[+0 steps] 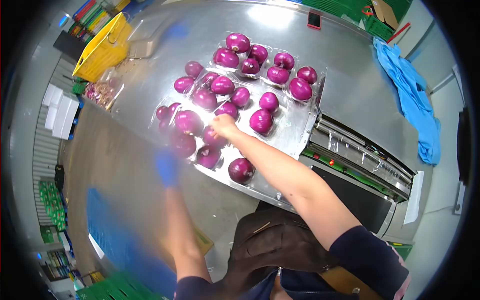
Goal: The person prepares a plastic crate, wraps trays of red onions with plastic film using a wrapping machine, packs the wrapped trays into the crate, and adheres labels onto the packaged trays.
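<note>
My right hand (223, 126), bare, reaches in among the red onions with its fingers curled. It is right above a red onion (214, 138); what the fingers grip, if anything, is hidden. My left hand (165, 165), in a blue glove, is smeared by motion near the table's front edge, beside a blurred onion (183, 145). Clear plastic trays with red onions stand in rows on the steel table, among them a tray with two onions (261, 121) to the right of my right hand. A single red onion (241, 170) sits close to the front edge.
A wrapping machine with a film roller (362, 155) adjoins the table at right. Blue plastic sheeting (411, 100) hangs over the right edge. A phone (314, 20) lies at the back. At left are a yellow crate (102, 50) and onion peelings (101, 94).
</note>
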Demonstrator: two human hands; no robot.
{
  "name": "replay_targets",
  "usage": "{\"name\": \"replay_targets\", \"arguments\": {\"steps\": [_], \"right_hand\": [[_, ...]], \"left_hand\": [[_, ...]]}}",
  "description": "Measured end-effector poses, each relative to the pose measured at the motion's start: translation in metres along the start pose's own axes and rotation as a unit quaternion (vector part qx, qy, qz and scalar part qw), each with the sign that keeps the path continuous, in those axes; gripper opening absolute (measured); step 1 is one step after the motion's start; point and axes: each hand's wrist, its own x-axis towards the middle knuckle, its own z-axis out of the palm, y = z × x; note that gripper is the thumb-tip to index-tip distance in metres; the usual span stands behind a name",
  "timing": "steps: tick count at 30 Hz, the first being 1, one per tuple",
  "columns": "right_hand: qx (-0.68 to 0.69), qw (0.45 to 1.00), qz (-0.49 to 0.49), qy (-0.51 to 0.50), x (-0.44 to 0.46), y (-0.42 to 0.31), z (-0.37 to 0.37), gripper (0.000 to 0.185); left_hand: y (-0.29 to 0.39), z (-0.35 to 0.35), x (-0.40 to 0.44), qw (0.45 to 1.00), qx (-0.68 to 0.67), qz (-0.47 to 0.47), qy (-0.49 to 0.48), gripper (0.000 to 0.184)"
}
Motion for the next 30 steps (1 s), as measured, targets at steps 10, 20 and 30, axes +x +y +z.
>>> {"name": "replay_targets", "arguments": {"steps": [10, 20, 30], "right_hand": [[0.026, 0.952, -0.270, 0.140, -0.038, 0.021, 0.028, 0.028], [0.130, 0.947, -0.103, 0.274, -0.288, -0.047, -0.264, 0.061], [0.268, 0.884, -0.044, 0.380, -0.367, 0.030, -0.388, 0.062]], "left_hand": [[0.086, 0.018, -0.093, 0.982, 0.027, 0.184, 0.043, 0.041], [0.322, 0.233, -0.162, 0.902, -0.200, 0.159, -0.349, 0.034], [0.375, 0.415, -0.252, 0.787, -0.074, 0.045, -0.612, 0.030]]}}
